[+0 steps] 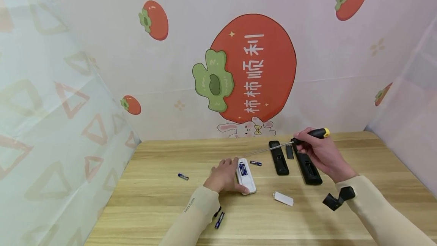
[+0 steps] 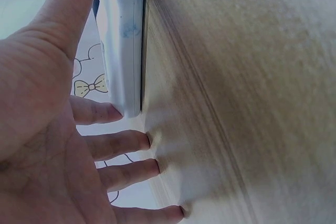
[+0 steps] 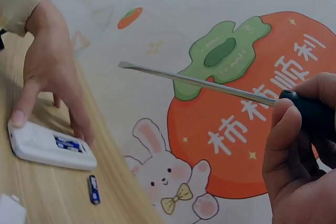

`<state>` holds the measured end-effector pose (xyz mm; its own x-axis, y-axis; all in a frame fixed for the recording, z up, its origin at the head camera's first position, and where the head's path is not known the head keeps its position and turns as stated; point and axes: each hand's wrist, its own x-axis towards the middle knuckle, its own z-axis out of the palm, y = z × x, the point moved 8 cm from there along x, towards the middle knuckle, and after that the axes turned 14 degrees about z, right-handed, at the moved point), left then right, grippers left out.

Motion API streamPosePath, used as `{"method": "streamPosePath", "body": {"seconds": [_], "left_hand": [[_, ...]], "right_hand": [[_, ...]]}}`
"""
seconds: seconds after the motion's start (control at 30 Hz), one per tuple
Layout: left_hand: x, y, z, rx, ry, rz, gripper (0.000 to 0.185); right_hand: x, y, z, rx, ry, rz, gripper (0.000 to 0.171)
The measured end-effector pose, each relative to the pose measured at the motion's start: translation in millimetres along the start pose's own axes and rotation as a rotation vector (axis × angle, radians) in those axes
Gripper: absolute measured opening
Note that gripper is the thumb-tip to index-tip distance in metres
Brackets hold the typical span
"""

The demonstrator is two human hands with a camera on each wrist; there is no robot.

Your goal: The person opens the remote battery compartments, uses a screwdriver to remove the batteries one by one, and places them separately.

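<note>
A white remote control [image 1: 246,179] lies back-up on the table, its battery bay uncovered with blue batteries [image 1: 242,169] inside. My left hand [image 1: 225,176] holds it at the two ends, thumb at the near one and index finger at the far one; the other fingertips touch the wood in the left wrist view. My right hand [image 1: 322,154] grips a flat-tipped screwdriver [image 3: 210,85] by its black and yellow handle, above the table. The long shaft points left, and in the right wrist view its tip is apart from the remote.
Loose batteries lie about: one [image 1: 183,176] at left, one [image 1: 255,163] beyond the remote, one [image 1: 220,220] by the left sleeve. A white battery cover [image 1: 283,198] lies at right. Two black remotes [image 1: 279,158] and a small black cover [image 1: 289,152] lie near the right hand.
</note>
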<state>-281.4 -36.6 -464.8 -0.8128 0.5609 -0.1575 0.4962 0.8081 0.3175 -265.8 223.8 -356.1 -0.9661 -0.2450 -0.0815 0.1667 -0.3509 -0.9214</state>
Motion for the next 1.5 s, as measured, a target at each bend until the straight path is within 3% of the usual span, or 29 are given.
{"method": "streamPosePath", "body": {"seconds": [0.4, 0.63, 1.13, 1.5], "left_hand": [[0.6, -1.4, 2.7, 0.005, 0.01, -0.002, 0.118], [0.9, -0.1, 2.2, 0.007, 0.005, 0.006, 0.117], [1.5, 0.2, -2.1, -0.03, 0.008, 0.013, 0.118], [0.7, 1.6, -0.9, -0.023, -0.001, 0.014, 0.117]], "right_hand": [[4.1, -10.7, 5.8, -0.372, 0.128, 0.003, 0.014], [7.8, -19.1, 10.5, -0.619, 0.184, -0.021, 0.025], [30.6, -21.4, 51.8, -0.806, 0.077, -0.026, 0.02], [39.4, -6.8, 73.8, -0.883, 0.005, -0.006, 0.017]]}}
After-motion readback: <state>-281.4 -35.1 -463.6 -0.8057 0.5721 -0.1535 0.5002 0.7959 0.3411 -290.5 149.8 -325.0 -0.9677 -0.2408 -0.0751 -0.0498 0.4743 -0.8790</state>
